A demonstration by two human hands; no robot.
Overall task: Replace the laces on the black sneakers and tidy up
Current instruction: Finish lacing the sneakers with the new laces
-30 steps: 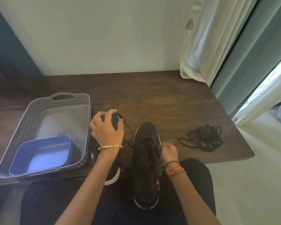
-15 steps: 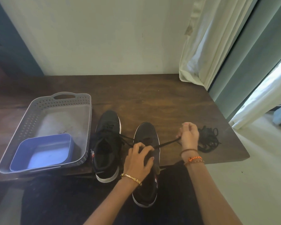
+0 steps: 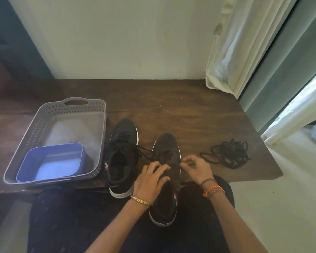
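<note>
Home: curtains [image 3: 232, 42], wooden table [image 3: 171, 106]

At frame centre, the left hand [image 3: 151, 181] rests on a black sneaker [image 3: 165, 179]; the right hand [image 3: 195, 168] pinches its lace at the edge.
</note>
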